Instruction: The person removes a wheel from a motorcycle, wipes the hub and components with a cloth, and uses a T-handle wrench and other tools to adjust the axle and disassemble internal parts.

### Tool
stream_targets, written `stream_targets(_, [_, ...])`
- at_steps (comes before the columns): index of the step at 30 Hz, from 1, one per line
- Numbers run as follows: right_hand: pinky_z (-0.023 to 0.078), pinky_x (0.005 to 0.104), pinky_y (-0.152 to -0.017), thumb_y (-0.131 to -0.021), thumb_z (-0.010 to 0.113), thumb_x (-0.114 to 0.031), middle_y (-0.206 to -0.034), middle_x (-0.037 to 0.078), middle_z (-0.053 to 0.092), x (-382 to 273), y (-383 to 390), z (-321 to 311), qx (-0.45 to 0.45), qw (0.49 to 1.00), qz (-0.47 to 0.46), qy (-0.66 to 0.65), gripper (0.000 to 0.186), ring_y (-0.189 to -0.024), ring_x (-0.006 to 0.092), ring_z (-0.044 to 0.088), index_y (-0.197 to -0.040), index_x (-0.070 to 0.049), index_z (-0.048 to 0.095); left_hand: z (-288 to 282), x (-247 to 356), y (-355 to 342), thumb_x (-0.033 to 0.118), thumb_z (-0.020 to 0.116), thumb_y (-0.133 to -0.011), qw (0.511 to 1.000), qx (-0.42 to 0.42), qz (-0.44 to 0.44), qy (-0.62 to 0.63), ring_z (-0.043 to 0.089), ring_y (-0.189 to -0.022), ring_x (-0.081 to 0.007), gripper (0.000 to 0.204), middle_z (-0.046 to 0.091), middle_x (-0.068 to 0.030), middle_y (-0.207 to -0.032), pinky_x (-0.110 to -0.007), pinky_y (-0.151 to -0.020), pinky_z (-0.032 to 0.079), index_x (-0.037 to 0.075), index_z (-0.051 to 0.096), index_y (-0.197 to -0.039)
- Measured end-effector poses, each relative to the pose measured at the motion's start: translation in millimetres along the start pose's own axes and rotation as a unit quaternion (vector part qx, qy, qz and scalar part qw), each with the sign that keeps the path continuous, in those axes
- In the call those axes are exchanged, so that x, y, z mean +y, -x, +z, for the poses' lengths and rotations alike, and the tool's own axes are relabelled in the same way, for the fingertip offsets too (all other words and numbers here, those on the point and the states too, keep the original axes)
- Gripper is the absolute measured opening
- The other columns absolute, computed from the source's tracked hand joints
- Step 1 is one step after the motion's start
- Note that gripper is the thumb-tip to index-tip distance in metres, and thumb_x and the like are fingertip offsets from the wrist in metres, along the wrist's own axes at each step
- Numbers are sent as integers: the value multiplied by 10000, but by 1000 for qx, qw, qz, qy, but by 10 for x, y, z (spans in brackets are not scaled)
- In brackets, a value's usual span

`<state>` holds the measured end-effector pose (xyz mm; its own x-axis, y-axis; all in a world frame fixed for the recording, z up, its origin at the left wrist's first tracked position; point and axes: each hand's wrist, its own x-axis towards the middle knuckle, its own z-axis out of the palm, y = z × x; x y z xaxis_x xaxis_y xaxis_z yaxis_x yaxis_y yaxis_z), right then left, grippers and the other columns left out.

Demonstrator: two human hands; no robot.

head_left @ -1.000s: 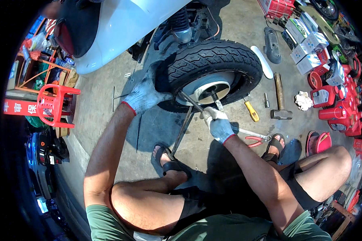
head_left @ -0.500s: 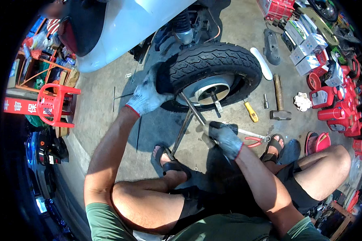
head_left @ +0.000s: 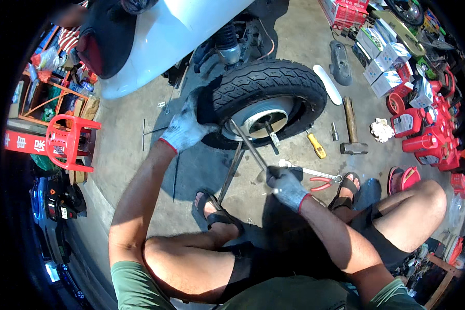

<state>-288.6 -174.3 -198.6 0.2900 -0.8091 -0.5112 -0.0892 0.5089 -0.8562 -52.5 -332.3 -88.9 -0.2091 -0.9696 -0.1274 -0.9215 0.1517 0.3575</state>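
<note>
My left hand [head_left: 183, 130], in a pale knitted glove with a red cuff, lay against the left side of the black tyre [head_left: 271, 80], its thumb and fingers spread wide rather than clenched; the tips ran into shadow, so I could not tell how far round they reached. My right hand [head_left: 289, 188], gloved alike with darkened fingers, was closed round the near end of a metal bar [head_left: 250, 146]. The bar's far end met the tyre's inner edge, beside the pale wheel rim [head_left: 261, 121].

The tyre leaned on the concrete floor [head_left: 134, 191] in front of me, tread uppermost, with an axle [head_left: 272, 135] jutting toward me from the wheel's middle. A second bar [head_left: 231, 174] slanted from beneath the wheel down to my left sandal [head_left: 222, 216]. Beyond the tyre stood a white vehicle body [head_left: 175, 44] and a shock absorber [head_left: 226, 47].

To the right of the wheel lay a yellow-handled screwdriver [head_left: 316, 146], a small socket [head_left: 335, 132] and a wooden-handled hammer [head_left: 350, 121]. Nearer me were a wrench [head_left: 315, 172] and red-handled pliers [head_left: 321, 182], close together. A red plastic chair [head_left: 72, 135] stood well off to my left.
</note>
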Motion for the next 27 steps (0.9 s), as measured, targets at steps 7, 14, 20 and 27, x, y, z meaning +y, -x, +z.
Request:
stream_targets(7, [501,452,-773,-971,525,-321,-949,236,674,88,-403,-378,49,954,-94,280,302,-913,391,650,-1095,-85,669,54,-160,5,337,847,-705,998,-23,35,-41,374,-1388,-362,1105,350,-242,-1503,-402,-1159,331,60,156,-1521])
stream_targets(14, [489,405,-651,-981,525,-300,-775,162,619,-51,-516,-302,54,933,-151,321,270,-716,278,635,-1013,-52,628,169,-265,16,330,855,-690,999,-16,23,-20,377,-1383,-365,1115,365,-239,-1491,-403,-1162,326,45,161,-1515])
stream_targets(20, [479,368,-609,-976,545,-274,-692,126,598,-18,-508,-232,54,945,-120,298,244,-640,213,611,-1001,-46,628,167,-246,12,327,854,-693,999,-21,-2,-40,376,-1383,-369,1111,363,-248,-1488,-400,-1165,321,36,163,-1512])
stream_targets(27, [448,287,-604,-954,567,-144,-798,26,640,14,-301,49,-19,994,-23,105,197,-655,116,561,-1049,9,649,140,-190,91,322,847,-703,1000,3,-14,-23,376,-1383,-373,1105,363,-255,-1486,-405,-1163,323,38,150,-1512])
